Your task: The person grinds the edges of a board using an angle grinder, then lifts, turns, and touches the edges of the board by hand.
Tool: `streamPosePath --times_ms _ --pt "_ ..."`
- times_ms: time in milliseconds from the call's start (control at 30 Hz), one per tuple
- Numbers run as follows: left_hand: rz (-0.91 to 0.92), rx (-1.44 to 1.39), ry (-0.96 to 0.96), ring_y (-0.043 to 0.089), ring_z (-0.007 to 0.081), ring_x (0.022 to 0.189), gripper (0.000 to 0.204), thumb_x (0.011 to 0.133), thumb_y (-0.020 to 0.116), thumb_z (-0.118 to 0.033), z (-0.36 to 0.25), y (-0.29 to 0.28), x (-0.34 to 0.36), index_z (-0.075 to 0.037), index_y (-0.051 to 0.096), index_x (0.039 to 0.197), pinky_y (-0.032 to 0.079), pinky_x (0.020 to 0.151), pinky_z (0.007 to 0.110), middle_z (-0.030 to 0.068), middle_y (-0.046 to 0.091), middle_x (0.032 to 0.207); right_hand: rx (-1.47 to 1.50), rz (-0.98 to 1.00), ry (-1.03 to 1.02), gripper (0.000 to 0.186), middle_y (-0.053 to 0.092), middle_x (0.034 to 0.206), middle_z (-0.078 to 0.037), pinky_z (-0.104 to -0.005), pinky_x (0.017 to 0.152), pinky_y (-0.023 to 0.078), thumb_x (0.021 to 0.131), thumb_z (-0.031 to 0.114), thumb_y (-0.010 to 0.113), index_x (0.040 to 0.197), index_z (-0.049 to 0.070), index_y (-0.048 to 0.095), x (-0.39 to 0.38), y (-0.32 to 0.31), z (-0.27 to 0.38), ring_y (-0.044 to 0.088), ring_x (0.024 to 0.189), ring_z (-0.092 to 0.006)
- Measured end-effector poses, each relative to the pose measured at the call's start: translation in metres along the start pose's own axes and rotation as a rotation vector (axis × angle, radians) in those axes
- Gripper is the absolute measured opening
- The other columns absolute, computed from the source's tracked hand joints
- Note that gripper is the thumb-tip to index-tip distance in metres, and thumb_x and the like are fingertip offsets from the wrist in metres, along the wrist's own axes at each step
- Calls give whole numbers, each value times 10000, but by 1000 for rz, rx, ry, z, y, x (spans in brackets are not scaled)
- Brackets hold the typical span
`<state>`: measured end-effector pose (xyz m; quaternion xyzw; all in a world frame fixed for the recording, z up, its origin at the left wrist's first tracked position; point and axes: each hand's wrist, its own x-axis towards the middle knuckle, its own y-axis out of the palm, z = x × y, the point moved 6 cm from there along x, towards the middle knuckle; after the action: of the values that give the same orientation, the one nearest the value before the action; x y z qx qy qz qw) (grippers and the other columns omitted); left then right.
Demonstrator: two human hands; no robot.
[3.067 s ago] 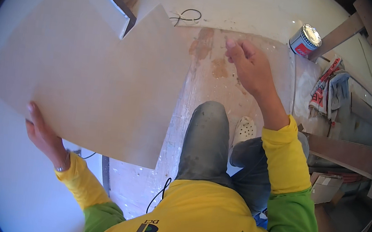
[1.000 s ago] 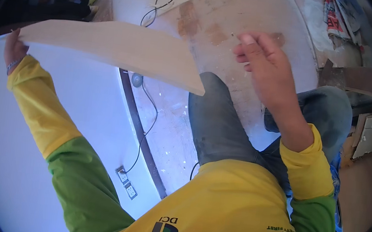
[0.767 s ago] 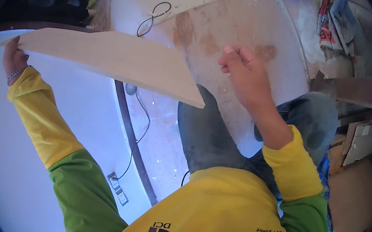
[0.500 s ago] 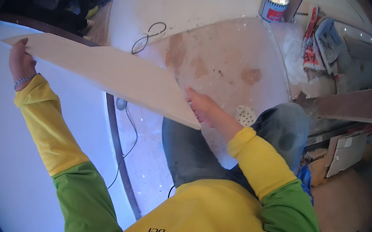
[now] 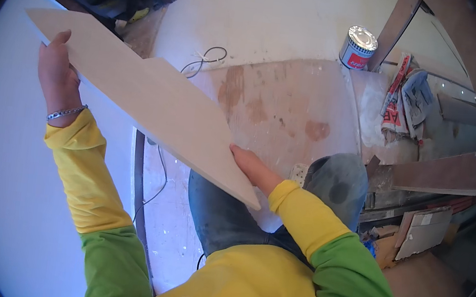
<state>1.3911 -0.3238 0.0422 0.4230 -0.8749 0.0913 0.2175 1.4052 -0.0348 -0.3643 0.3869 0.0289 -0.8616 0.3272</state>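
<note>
A long pale board (image 5: 145, 91), with a small step cut in its far edge, slants across in front of me from upper left to my knees. My left hand (image 5: 60, 78) grips its near edge close to the far-left end, thumb on the upper face and fingers beneath. Along the opposite edge, near the board's right end, my right hand (image 5: 252, 166) is closed on it, with most of its fingers hidden under the wood. Nothing else is in either hand.
A wide white panel (image 5: 23, 182) lies at the left. Black cable (image 5: 206, 60) curls on the stained floor (image 5: 290, 101). A paint can (image 5: 359, 47) stands far right, near crumpled bags (image 5: 407, 103). Board scraps (image 5: 425, 231) pile at the right; a person's foot (image 5: 138, 15) shows upper left.
The board has tilted more steeply, its right end dropping lower over my lap. Both hands have moved along with it, and the view has shifted upward toward the far floor.
</note>
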Motion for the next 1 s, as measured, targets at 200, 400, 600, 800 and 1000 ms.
streamPosePath --times_ms 200,400,600,800,1000 --pt "19 59 67 629 315 1032 402 893 490 3 -23 26 -31 73 457 1288 519 916 397 206 574 1202 103 0 57 686 578 1281 -228 -370 934 444 994 496 396 1290 -111 515 12 10 -38 579 1131 -278" --pt "-9 51 106 630 234 975 364 854 558 -3 -30 47 -52 78 577 1208 495 862 313 149 639 1100 -5 -28 47 712 586 1259 -219 -366 957 428 984 528 394 1300 -100 507 18 2 -54 566 1139 -274" --pt "-21 92 102 629 198 903 347 842 579 -27 -31 71 -45 59 613 1176 505 799 307 122 656 1038 120 13 75 696 595 1246 -193 -360 945 433 996 530 359 1304 -73 519 32 7 -66 569 1120 -256" --pt "22 115 89 635 175 874 342 840 576 -34 -20 59 -11 49 618 1169 509 767 287 117 663 1019 110 110 171 727 606 1210 -209 -377 937 452 986 571 341 1259 -73 540 2 36 -25 586 1098 -280" --pt "211 133 7 645 165 864 353 910 612 -169 1 62 29 32 581 1199 511 733 263 119 658 1044 -677 -268 -110 780 614 1113 -317 -460 948 458 933 620 406 1275 -77 478 9 17 -6 611 1061 -420"
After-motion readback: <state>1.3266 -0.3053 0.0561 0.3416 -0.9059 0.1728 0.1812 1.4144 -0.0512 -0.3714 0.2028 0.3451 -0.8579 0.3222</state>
